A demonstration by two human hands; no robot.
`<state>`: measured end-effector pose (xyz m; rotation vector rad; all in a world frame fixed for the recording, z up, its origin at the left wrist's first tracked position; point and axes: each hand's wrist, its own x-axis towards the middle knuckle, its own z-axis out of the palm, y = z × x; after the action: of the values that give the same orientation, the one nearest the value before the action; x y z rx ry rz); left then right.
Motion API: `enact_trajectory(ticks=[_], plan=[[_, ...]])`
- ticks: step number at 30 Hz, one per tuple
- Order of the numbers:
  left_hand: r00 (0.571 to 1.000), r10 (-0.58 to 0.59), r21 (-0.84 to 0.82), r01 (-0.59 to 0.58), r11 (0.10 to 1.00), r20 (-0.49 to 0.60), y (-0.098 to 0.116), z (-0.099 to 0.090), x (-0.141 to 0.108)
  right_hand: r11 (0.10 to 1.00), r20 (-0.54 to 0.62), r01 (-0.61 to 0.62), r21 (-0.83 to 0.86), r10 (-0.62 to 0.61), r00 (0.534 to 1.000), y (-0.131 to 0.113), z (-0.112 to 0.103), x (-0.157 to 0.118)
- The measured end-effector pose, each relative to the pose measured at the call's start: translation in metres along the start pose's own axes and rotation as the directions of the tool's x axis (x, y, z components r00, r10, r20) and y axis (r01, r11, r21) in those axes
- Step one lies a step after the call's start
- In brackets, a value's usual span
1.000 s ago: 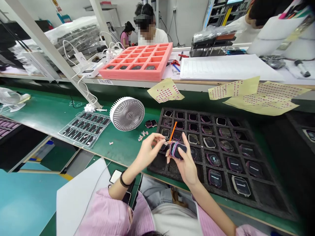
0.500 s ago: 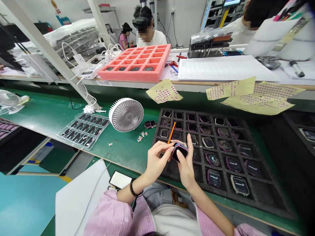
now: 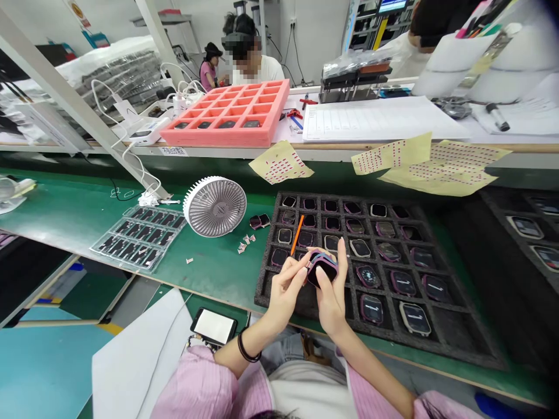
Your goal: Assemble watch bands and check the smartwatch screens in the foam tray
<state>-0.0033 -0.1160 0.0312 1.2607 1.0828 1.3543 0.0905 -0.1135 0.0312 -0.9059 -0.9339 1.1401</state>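
The right hand [image 3: 332, 299] is closed around a small dark smartwatch case [image 3: 322, 269] with a pink and blue rim, its thumb [image 3: 320, 280] across the face, holding the case up above a black foam tray [image 3: 264, 298] of similar watch cases. The left hand [image 3: 286, 294] pinches at the case's edge, fingertips [image 3: 303, 271] touching it (anything held between them is too small to tell). An orange stick [image 3: 297, 234] leans in the tray just beyond the hands. On the green bench [image 3: 209, 279] lie a white desk fan [image 3: 214, 206], small paper scraps [image 3: 244, 243] and a clear blister tray [image 3: 140, 238] of dark parts; a phone [image 3: 213, 326] lies near the left wrist.
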Motion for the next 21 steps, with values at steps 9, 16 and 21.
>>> enact_trajectory(ticks=[9, 16, 21], plan=[[0.944, 0.038, 0.091, -0.072, 0.993, 0.327, 0.001, -0.016, 0.007, 0.997, 0.041, 0.02, -0.08, -0.017, 0.999, -0.008, -0.013, 0.002], [0.878, 0.113, 0.547, -0.386, 0.743, 0.465, 0.006, -0.019, 0.03, 0.948, 0.139, -0.144, -0.282, 0.189, 0.972, -0.005, -0.033, 0.023], [0.846, 0.217, 0.592, -0.502, 0.631, 0.486, -0.017, -0.01, 0.04, 0.9, 0.226, -0.009, -0.437, 0.12, 0.967, -0.006, -0.027, 0.023]])
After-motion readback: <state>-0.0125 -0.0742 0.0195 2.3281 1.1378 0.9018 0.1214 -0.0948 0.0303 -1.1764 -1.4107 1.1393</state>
